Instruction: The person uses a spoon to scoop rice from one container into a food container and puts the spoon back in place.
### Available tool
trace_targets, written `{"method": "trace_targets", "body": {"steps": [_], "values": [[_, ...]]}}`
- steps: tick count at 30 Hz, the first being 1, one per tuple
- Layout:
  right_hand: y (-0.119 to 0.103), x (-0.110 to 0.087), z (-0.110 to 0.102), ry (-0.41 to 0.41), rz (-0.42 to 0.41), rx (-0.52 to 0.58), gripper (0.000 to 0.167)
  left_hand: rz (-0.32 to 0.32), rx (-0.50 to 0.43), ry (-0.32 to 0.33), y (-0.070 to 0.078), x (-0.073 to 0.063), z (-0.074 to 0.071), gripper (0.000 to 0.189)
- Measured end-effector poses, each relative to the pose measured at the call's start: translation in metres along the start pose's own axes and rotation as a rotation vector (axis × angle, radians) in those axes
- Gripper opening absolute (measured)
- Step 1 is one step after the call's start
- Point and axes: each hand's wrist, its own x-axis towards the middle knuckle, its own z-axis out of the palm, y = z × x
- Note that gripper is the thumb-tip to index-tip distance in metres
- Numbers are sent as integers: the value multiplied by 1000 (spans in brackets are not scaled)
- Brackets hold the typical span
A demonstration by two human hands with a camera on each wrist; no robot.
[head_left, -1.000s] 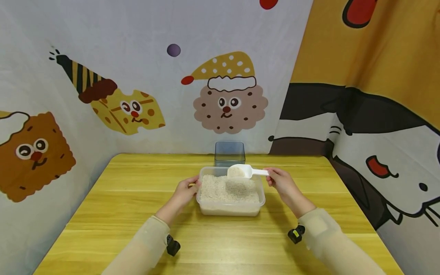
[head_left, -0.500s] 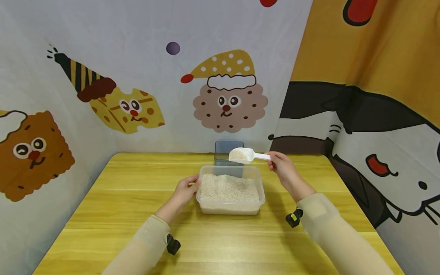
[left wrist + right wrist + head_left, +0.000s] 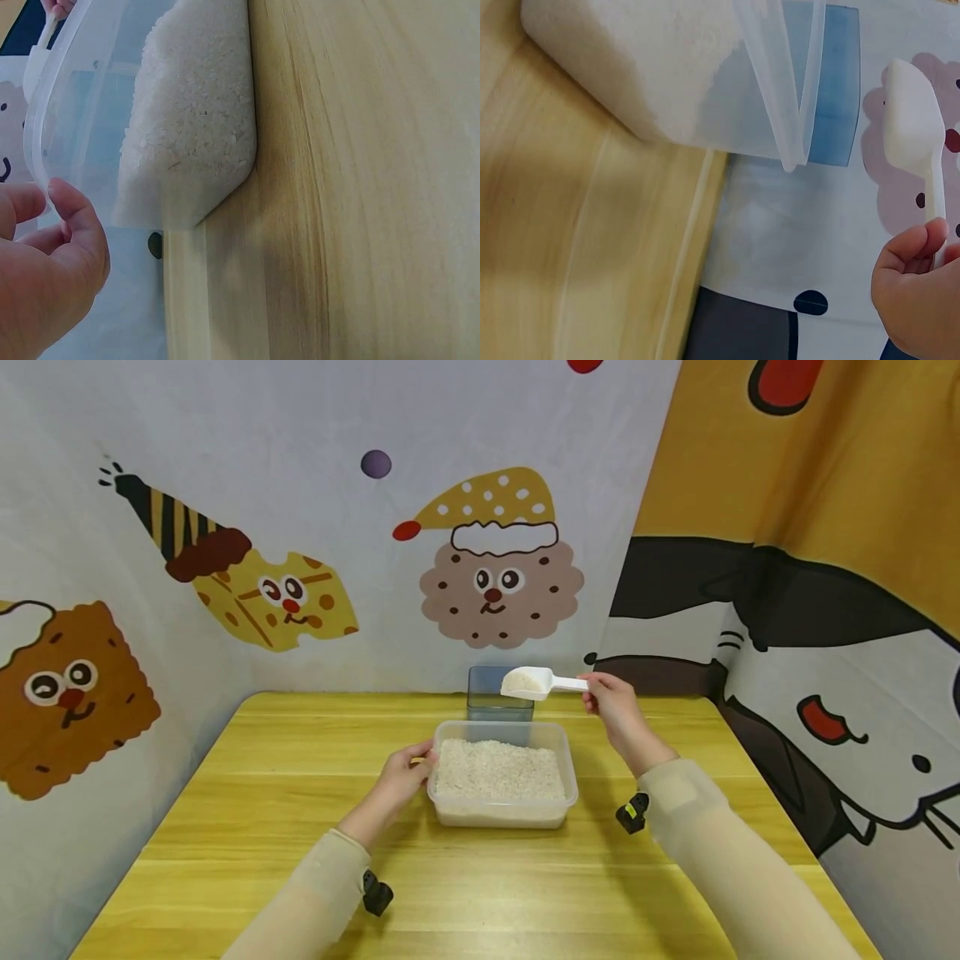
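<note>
Left hand (image 3: pixel 402 777), which is the nearer one, has thumb and fingers bent and clamped on the left end of the clear container (image 3: pixel 501 817). Directly to the right of that hand, this container stands flat on the table (image 3: pixel 495 893) and holds rice (image 3: pixel 498 770) below its rim; I think the grip serves to steady it, as its smooth bottom could slide. Right hand (image 3: pixel 617 702) is higher and farther forward, with thumb and fingers pinched together on the handle of a white scoop (image 3: pixel 528 683). To the left of this hand, the scoop is held almost level with some rice in it, probably so that the grains do not fall. Beyond the container, to the left of the right hand, stands a blue see-through box (image 3: pixel 483 705). The scoop overlaps it in the head view, but whether it is exactly above the opening, I cannot tell. Seen from the right wrist, the scoop appears higher than both rims, so these edges should not obstruct it. Bare wood extends outward from each hand, while forward the room is short, because the printed cloth (image 3: pixel 465 435) rises just behind the box.
</note>
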Motion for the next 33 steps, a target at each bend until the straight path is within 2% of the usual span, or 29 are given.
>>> {"method": "trace_targets", "body": {"steps": [5, 16, 33], "values": [[-5, 2, 1, 31, -4, -70, 33, 0, -4, 0, 1, -1, 0, 41], [-13, 2, 10, 35, -38, -179, 32, 30, -18, -14, 2, -2, 0, 41], [-12, 4, 14, 64, -105, -249, 31, 2, 1, -16, 2, -2, 0, 42]]}}
